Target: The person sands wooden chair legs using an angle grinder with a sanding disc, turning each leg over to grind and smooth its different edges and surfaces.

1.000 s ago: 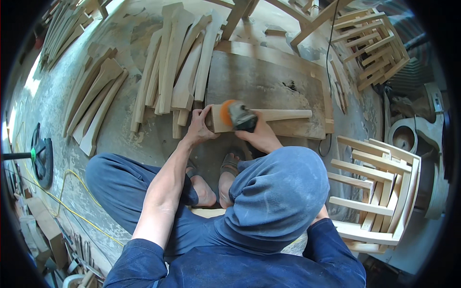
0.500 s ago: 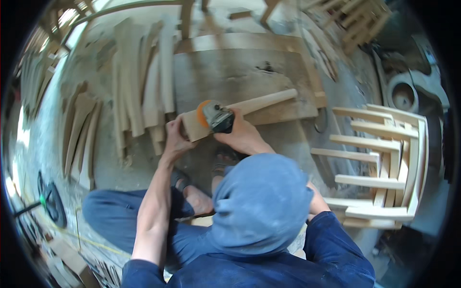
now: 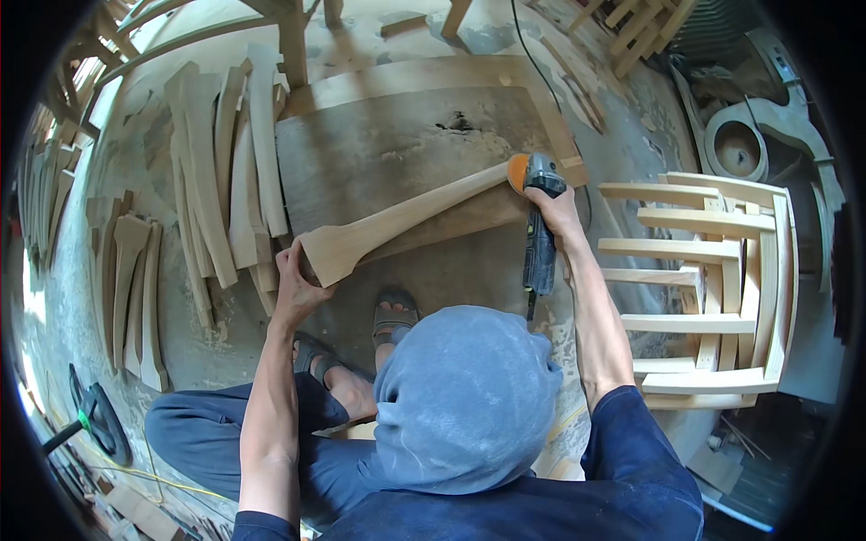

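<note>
My left hand [image 3: 299, 284] is closed round the wide, flared end of a pale wooden leg [image 3: 401, 219], which tapers toward the right. My right hand [image 3: 557, 215] grips a dark angle grinder [image 3: 539, 248] near its head. The grinder's orange sanding disc [image 3: 517, 172] is at the leg's narrow end, seemingly touching it. Beneath the leg lies a wooden board [image 3: 451, 221], set at a slant in front of my sandaled feet. Part of the narrow end is hidden behind the disc and grinder.
Several similar wooden legs [image 3: 206, 176] lie in a pile on the left, with more legs [image 3: 135, 288] nearer. A stack of wooden frames [image 3: 767, 298] stands at the right. A power cord [image 3: 530, 54] runs along the floor at the back. A dark wheel-like thing [image 3: 106, 424] is at lower left.
My right hand has carried the grinder rightward, from the leg's wide end to its narrow end, and turned it so its body points toward me. My left hand still holds the wide end.
</note>
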{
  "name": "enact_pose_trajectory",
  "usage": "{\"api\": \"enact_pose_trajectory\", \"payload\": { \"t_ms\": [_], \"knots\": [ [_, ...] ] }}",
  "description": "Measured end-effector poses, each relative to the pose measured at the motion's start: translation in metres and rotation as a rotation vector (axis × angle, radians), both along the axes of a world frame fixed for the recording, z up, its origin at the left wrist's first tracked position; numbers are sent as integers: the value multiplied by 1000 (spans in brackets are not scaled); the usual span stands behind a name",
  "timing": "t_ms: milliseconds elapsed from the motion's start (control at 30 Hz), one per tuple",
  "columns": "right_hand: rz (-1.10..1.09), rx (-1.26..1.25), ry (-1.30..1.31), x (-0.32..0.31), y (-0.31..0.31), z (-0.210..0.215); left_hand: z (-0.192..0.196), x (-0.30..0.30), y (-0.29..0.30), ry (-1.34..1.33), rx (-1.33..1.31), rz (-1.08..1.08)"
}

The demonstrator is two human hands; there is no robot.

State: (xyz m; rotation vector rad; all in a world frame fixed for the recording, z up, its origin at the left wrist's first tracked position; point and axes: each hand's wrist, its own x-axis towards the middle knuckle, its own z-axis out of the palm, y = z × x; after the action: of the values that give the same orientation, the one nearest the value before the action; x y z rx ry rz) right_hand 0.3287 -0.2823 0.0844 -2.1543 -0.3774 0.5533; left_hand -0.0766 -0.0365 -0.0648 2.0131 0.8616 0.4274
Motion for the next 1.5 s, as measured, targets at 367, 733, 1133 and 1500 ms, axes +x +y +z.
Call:
{"api": "enact_pose_trajectory", "payload": {
  "t_ms": [367, 733, 1133, 1500],
  "knots": [
    [616, -320, 177, -153, 57, 0, -11, 0, 2, -46, -158, 42],
    [5, -36, 23, 47, -23, -22, 4, 5, -1, -41, -22, 13],
    [741, -234, 216, -179, 92, 10, -2, -1, -2, -21, -107, 54],
    [-31, 66, 30, 33, -21, -19, 53, 17, -14, 118, 396, -40]
  ]
}}
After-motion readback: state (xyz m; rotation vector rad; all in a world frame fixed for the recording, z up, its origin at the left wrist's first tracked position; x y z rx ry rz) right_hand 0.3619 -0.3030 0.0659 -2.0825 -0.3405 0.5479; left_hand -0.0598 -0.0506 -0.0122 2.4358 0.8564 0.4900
